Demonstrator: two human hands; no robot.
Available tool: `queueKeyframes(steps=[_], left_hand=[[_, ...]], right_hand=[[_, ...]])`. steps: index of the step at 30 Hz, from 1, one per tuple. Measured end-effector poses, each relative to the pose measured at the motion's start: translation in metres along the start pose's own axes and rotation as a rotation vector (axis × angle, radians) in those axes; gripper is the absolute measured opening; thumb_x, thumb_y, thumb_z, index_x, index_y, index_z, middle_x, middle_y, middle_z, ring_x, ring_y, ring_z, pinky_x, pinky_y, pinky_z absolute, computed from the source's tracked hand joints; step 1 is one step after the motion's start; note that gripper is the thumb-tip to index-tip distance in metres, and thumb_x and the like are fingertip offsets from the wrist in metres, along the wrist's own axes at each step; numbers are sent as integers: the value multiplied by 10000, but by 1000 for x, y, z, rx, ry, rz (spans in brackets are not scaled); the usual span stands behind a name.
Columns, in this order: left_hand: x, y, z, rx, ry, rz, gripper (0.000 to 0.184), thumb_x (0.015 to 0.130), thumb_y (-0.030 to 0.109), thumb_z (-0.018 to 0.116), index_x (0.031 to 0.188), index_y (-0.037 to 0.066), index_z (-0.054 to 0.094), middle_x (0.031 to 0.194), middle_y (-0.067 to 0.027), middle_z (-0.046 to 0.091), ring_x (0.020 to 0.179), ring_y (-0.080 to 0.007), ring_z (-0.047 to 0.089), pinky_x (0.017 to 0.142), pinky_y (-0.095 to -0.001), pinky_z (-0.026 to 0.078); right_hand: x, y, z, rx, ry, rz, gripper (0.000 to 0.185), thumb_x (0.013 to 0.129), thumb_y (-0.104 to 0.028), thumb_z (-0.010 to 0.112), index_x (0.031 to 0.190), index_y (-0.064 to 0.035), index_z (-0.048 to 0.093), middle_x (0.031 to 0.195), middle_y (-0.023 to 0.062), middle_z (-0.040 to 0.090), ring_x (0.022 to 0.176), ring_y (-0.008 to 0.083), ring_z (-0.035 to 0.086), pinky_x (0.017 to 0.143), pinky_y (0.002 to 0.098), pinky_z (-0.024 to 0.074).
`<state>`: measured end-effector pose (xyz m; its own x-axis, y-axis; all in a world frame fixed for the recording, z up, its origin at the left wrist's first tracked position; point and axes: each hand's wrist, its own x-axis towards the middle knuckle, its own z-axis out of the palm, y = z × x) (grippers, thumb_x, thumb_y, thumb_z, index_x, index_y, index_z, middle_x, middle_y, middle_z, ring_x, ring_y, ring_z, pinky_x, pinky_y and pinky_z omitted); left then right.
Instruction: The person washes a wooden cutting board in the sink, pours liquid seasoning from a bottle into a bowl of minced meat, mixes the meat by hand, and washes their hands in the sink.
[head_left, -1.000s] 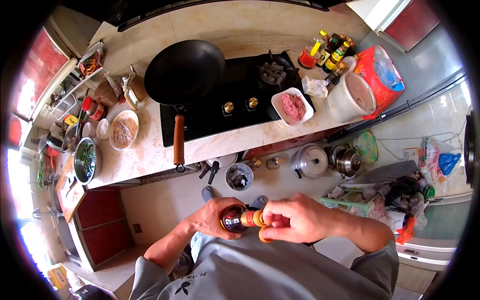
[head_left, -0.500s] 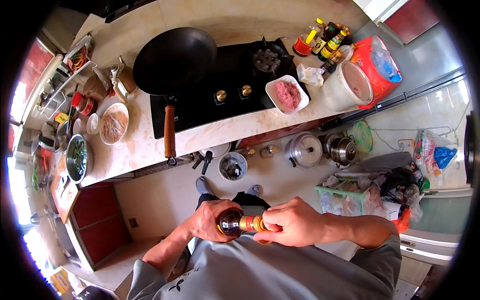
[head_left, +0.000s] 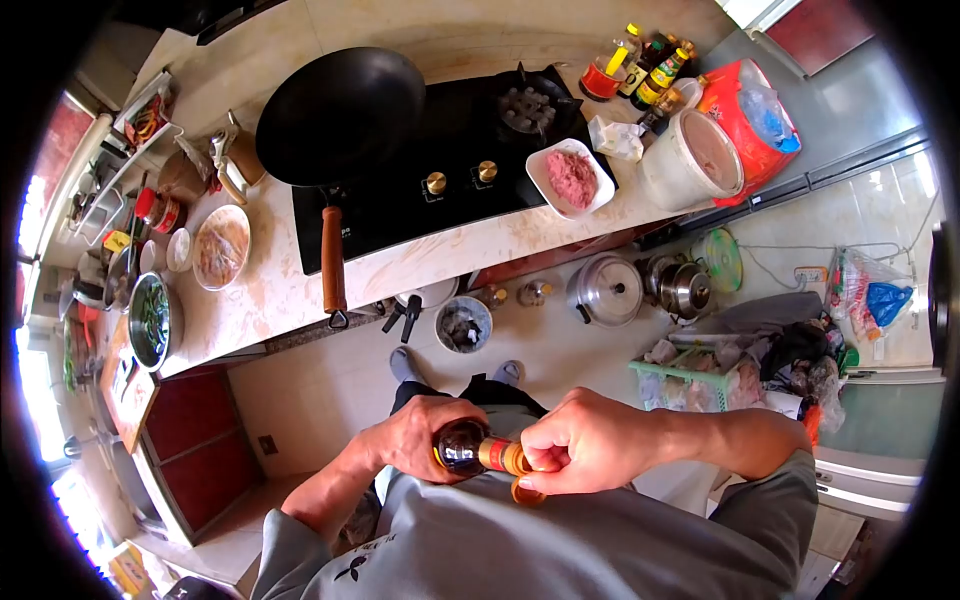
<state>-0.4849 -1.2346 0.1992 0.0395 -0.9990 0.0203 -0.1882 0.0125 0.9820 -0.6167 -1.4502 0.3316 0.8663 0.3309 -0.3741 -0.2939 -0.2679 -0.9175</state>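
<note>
A dark glass bottle (head_left: 460, 447) with a red and gold neck lies tilted in front of my body, its mouth end toward the right. My left hand (head_left: 420, 438) is wrapped round the bottle's body. At the mouth end, my right hand (head_left: 575, 445) is closed, with curled fingers and thumb pinching at the orange-gold cap (head_left: 528, 491). A round part of that cap shows just below my thumb, swung off to the side of the neck. What lies right between the fingertips is hidden.
A black wok (head_left: 340, 115) sits on the hob (head_left: 400, 215), its wooden handle over the counter edge. Minced meat in a white bowl (head_left: 533, 185), a white tub (head_left: 665, 180) and sauce bottles (head_left: 660, 78) stand right. A bin (head_left: 464, 325) and pots (head_left: 606, 290) are on the floor.
My right hand has shifted slightly up and right at the bottle mouth, its wrist turned. The round cap part, mostly covered before, now shows below the thumb. My left hand keeps its hold.
</note>
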Motion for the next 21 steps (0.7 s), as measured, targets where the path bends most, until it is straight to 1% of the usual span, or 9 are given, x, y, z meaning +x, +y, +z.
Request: queueKeyframes(steps=[3, 5, 8, 11, 14, 15, 18, 19, 21], left_hand=[[1, -2, 1, -19, -26, 8, 524, 587, 123, 872, 1058, 49, 653, 973, -123, 687, 852, -290, 685, 751, -373, 556], [1, 0, 0, -22, -34, 48, 523, 606, 140, 867, 1070, 50, 644, 964, -120, 689, 849, -298, 686, 754, -373, 560], [3, 1, -2, -21, -58, 66, 522, 617, 148, 863, 1079, 50, 641, 972, -119, 689, 852, -301, 687, 759, -369, 563], [4, 0, -3, -13, -85, 65, 518, 617, 146, 865, 1075, 52, 642, 971, -115, 690, 851, -298, 688, 756, -365, 563], [3, -4, -3, -31, -78, 56, 517, 609, 146, 871, 1065, 56, 643, 954, -111, 692, 835, -298, 690, 747, -366, 562], [2, -5, -3, -42, -74, 49, 518, 606, 146, 874, 1061, 58, 644, 947, -110, 693, 828, -298, 691, 743, -367, 562], [-4, -8, 1, -79, 18, -34, 523, 593, 143, 881, 1053, 62, 644, 927, -110, 694, 806, -290, 696, 730, -366, 561], [-3, -10, 0, -49, 53, 21, 537, 580, 145, 889, 1049, 57, 642, 921, -111, 696, 798, -279, 699, 729, -363, 561], [-6, -12, 3, -39, 139, 6, 546, 572, 155, 896, 1044, 54, 641, 925, -112, 695, 802, -276, 699, 734, -360, 561]], right_hand=[[-2, 2, -2, 59, -45, 11, 317, 854, -152, 748, 667, -35, 521, 563, 48, 542, 513, 118, 467, 496, 321, 393], [-2, 5, -2, 93, -85, 22, 318, 867, -152, 738, 668, -33, 521, 558, 30, 528, 522, 95, 445, 494, 309, 384], [0, 10, -1, 141, -81, -41, 355, 901, -146, 734, 657, -54, 492, 543, -28, 462, 518, 52, 392, 463, 286, 314], [3, 19, -3, 355, -151, 68, 369, 928, -163, 710, 653, -64, 484, 558, -57, 459, 536, 43, 373, 471, 278, 292], [9, 21, -4, 494, -181, 43, 365, 942, -167, 699, 663, -77, 481, 584, -73, 481, 542, 36, 365, 473, 266, 275], [9, 24, 1, 573, -191, 76, 335, 959, -115, 651, 687, -84, 458, 615, -53, 462, 530, 37, 360, 468, 264, 271], [12, 38, 11, 994, -81, 105, 306, 966, -40, 589, 710, -85, 429, 633, -37, 417, 514, 41, 345, 460, 257, 266], [14, 37, 17, 1018, -27, 85, 291, 946, 24, 537, 717, -85, 394, 641, -18, 383, 493, 69, 330, 462, 269, 270], [18, 41, 29, 1184, 112, -143, 299, 950, 22, 536, 720, -87, 379, 648, -11, 387, 505, 76, 342, 462, 268, 263]])
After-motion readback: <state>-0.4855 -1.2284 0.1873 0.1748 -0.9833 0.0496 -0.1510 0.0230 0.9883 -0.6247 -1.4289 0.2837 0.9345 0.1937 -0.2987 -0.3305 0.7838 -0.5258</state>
